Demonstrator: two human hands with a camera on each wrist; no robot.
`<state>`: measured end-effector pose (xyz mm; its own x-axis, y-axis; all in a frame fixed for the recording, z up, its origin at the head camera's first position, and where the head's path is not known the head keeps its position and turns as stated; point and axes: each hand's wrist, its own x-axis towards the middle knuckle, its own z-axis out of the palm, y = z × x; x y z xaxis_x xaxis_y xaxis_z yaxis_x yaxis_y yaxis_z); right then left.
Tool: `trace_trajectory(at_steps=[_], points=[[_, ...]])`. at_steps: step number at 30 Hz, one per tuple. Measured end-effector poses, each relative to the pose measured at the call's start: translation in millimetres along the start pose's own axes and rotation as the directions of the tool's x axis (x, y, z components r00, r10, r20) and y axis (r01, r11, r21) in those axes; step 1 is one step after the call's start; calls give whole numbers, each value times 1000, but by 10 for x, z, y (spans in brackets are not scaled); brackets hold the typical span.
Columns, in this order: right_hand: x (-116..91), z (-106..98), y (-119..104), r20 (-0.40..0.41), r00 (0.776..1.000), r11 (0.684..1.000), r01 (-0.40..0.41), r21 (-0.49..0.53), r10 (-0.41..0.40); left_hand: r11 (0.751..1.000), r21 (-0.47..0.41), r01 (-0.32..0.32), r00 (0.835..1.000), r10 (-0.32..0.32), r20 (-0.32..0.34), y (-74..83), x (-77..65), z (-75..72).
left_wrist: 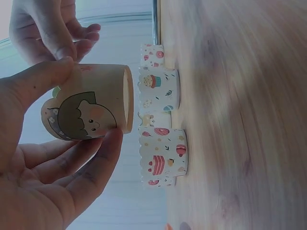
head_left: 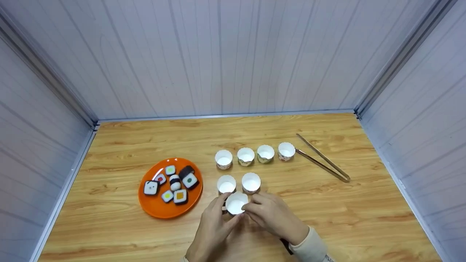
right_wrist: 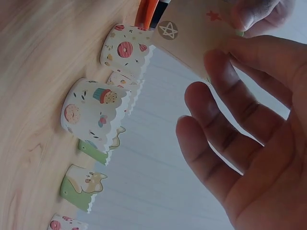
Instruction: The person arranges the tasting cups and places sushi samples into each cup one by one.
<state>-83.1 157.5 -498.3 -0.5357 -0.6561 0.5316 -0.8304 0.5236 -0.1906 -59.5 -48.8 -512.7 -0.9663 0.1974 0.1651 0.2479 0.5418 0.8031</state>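
My left hand holds a paper baking cup from its left side, thumb and fingers around the wall. From the right, my right hand pinches the scalloped rim with thumb and index finger. A cartoon girl's face decorates the cup in the left wrist view, where its base appears raised off the tabletop. White inside, the cup faces up toward the head camera. Just beyond it stand two upright paper cups, a left one and a right one, printed with cakes and doughnuts.
Farther back, several more paper cups stand in a row. Metal tongs lie spread at right, one tip by the row's last cup. An orange plate with several toy sushi pieces is at left. Panels enclose the wooden table.
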Motion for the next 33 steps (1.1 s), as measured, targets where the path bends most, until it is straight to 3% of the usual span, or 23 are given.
trace_trajectory(at_steps=[11, 20, 28, 33], points=[[-7, 12, 30, -24, 999, 999, 23, 25, -22, 999, 22, -41, 999, 42, -12, 6, 6, 10], [-33, -22, 50, -6, 1000, 995, -13, 102, 13, 985, 122, -118, 992, 124, -38, 10, 4, 17], [-50, -9, 44, -61, 998, 990, -21, 143, 30, 985, 86, -149, 986, 155, -67, 0, 0, 18], [-41, -39, 40, -102, 994, 981, -23, 192, 43, 989, 71, -132, 990, 136, -46, -10, 6, 13]])
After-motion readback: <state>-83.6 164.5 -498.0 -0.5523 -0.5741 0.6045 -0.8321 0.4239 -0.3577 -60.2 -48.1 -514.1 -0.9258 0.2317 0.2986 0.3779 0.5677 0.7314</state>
